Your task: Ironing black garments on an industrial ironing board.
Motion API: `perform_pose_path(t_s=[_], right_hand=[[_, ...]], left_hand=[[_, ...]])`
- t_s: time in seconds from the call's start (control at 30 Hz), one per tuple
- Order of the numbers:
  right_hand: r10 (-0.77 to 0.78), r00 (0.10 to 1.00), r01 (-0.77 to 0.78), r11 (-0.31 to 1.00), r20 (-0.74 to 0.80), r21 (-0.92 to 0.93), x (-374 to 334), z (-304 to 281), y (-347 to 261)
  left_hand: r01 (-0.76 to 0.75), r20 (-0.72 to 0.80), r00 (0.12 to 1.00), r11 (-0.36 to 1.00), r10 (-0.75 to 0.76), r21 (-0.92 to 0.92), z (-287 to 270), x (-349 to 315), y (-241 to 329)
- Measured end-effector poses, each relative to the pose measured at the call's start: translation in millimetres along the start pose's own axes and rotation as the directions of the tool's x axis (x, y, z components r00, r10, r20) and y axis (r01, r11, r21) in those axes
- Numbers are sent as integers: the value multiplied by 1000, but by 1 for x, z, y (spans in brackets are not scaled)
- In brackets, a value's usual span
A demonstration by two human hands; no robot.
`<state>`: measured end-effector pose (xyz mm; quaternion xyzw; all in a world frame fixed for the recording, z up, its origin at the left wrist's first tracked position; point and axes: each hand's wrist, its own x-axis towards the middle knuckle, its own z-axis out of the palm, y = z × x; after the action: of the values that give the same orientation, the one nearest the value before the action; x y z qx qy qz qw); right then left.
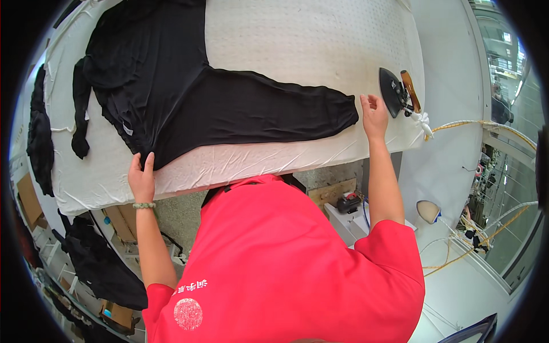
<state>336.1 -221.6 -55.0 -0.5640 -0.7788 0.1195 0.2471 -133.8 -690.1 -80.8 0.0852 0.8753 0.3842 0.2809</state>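
Observation:
A black long-sleeved garment lies spread on a white padded ironing table. One sleeve stretches right, ending in a gathered cuff. My left hand, with a green bead bracelet at the wrist, touches the garment's near edge below a small white label. Its thumb and forefinger are apart. Just beyond the cuff, my right hand hovers with slightly bent, parted fingers, holding nothing. Right beside it, an iron with a wooden handle rests near the table's right end.
A hose and cord run from the iron to the right. Another dark cloth piece hangs along the table's left edge, with black garments below it. A white cabinet holding a small black device stands under the table's near edge.

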Motion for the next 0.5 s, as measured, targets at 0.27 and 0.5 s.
perform_pose_path(t_s=[0.27,0.5], right_hand=[[304,859,-271,953,412,-138,-6,3,0],[383,701,-490,872,602,16,0,-5,1]], left_hand=[[-19,152,987,989,41,-144,-3,19,30],[62,152,988,939,-10,-339,-11,13,54]])
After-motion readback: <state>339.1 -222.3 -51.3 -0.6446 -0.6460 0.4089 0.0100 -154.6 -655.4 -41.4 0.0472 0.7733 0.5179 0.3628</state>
